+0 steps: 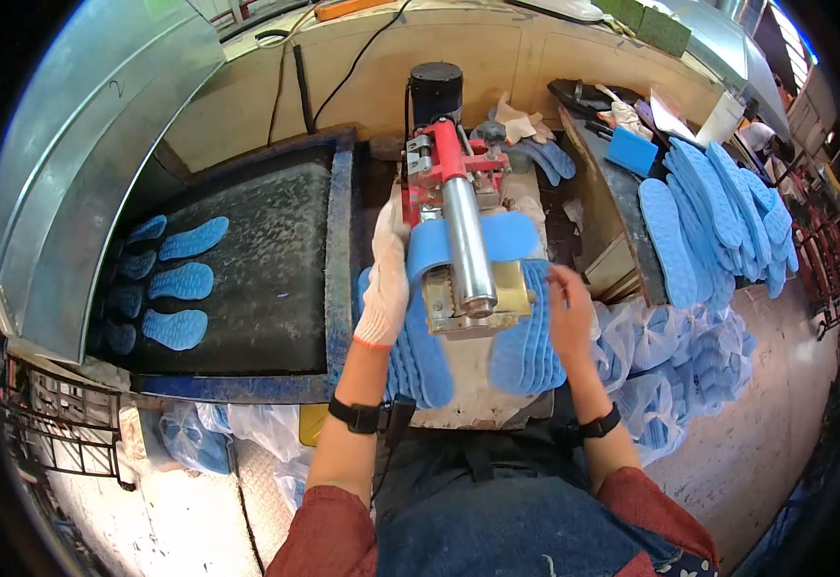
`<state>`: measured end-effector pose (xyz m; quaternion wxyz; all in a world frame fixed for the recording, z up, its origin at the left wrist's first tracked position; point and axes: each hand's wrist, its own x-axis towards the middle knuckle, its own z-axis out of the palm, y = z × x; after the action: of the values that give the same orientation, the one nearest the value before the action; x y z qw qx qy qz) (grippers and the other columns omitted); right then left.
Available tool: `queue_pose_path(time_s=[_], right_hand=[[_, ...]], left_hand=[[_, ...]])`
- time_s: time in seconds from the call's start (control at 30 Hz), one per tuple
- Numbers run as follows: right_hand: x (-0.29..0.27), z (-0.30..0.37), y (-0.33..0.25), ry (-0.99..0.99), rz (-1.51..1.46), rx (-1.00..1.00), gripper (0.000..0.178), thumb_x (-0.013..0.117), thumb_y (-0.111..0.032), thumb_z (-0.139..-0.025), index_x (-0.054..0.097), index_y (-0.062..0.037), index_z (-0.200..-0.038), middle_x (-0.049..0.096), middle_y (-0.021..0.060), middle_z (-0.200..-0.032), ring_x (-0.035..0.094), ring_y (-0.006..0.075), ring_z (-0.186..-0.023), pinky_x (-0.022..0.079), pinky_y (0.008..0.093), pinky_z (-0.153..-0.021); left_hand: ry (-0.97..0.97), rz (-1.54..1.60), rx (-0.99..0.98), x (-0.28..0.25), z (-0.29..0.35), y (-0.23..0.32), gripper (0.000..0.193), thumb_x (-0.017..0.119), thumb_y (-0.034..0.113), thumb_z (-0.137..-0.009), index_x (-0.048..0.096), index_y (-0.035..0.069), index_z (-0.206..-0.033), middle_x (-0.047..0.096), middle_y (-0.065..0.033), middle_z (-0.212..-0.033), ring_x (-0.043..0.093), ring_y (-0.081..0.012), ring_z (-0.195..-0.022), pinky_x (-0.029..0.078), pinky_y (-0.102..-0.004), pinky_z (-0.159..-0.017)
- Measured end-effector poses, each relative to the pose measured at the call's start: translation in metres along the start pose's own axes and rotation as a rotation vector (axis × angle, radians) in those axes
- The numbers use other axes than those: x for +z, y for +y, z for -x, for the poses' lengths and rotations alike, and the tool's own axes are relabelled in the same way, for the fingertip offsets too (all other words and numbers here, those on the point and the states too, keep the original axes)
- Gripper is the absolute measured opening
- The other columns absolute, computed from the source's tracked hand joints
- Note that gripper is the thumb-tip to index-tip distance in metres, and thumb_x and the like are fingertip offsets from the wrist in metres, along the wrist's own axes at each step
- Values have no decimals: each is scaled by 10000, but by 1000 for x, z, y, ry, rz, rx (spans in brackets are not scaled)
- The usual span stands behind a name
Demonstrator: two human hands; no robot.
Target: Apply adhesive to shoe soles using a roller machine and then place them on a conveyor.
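A blue insole [516,236] lies crosswise under the shiny metal cylinder [468,240] of a red-framed machine [454,159]; its left end bends down. My left hand [386,288], in a white glove with an orange cuff, is beside that end, fingers stretched out and pointing away from me. Its thumb is hidden. My bare right hand [571,313] is open at the right side of the machine, with slightly bent fingers at the edge of the right stack of blue insoles [526,351]. Another stack of insoles [425,361] lies below my left hand.
On the left, a black belt [257,279] in a blue frame carries several insoles beside a sheet-metal hood [93,144]. At right, a side table [622,212] holds piled insoles [728,212] and a blue box [631,151]. Plastic bags of insoles [670,375] are below it.
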<state>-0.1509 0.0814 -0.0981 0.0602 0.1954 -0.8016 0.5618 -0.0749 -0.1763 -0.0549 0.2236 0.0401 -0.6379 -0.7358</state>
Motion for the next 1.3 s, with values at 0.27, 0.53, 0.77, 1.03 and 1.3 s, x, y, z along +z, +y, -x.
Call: queue_pose_path(time_s=[0.27, 0.53, 0.77, 1.03, 1.3], right_hand=[[55, 54, 46, -162, 754, -336, 447, 656, -95, -643, 618, -61, -1086, 558, 190, -1152, 463, 394, -1135, 355, 486, -958], [50, 56, 40, -187, 894, -476, 386, 612, -184, -744, 599, 0, -1083, 536, 257, -1176, 461, 473, -1101, 354, 526, -941], [37, 64, 102, -285, 1005, -305, 470, 599, -246, -763, 577, -40, -1184, 513, 253, -1233, 421, 456, -1173, 262, 551, -1017], [40, 63, 79, -413, 1104, -592, 467, 566, -275, -844, 515, -48, -1249, 497, 195, -1282, 451, 409, -1172, 314, 519, -1004], [25, 60, 100, -302, 983, -667, 440, 603, -262, -824, 543, -30, -1193, 545, 193, -1194, 506, 383, -1105, 373, 498, -952]], left_hand=[[27, 173, -259, -12, 79, -4, 595, 166, 422, -1002, 260, -8, -1404, 338, -120, -1417, 279, -200, -1326, 199, -309, -1105], [187, 629, -536, -59, 108, 75, 514, 277, 378, -996, 385, -5, -1321, 493, -113, -1261, 425, -215, -1199, 266, -343, -1065], [377, 603, 4, -273, -62, 36, 448, 294, 392, -971, 497, 21, -1119, 593, -125, -1077, 548, -213, -1043, 434, -349, -932], [1018, -1147, -216, -503, -150, -2, 675, 236, 563, -925, 266, 107, -1420, 299, -92, -1470, 226, -226, -1375, 171, -451, -1118], [434, -1989, 341, -350, -24, 99, 374, 347, 275, -942, 451, 18, -1193, 496, -173, -1221, 450, -284, -1162, 330, -455, -1020]])
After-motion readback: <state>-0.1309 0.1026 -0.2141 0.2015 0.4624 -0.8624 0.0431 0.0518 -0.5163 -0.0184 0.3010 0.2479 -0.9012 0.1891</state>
